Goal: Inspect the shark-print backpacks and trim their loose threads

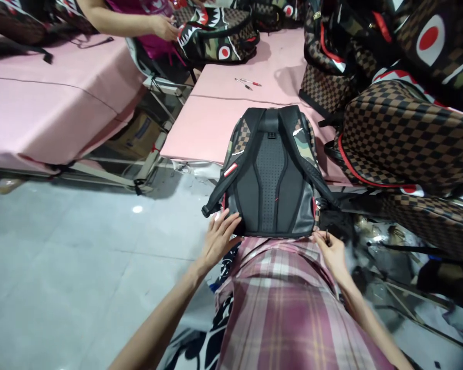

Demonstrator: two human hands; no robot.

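I see near backpack (pixel 269 172) black, camouflage-sided | right bag (pixel 412 133) brown-black check, red-piped | near garment (pixel 285 308) pink-white plaid | left tabletop (pixel 50 103) pink

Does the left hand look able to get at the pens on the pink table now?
Probably not without leaning forward: the pens lie beyond the backpack, whose lower left corner the left hand touches. The pink table left of the backpack does leave a way around it.
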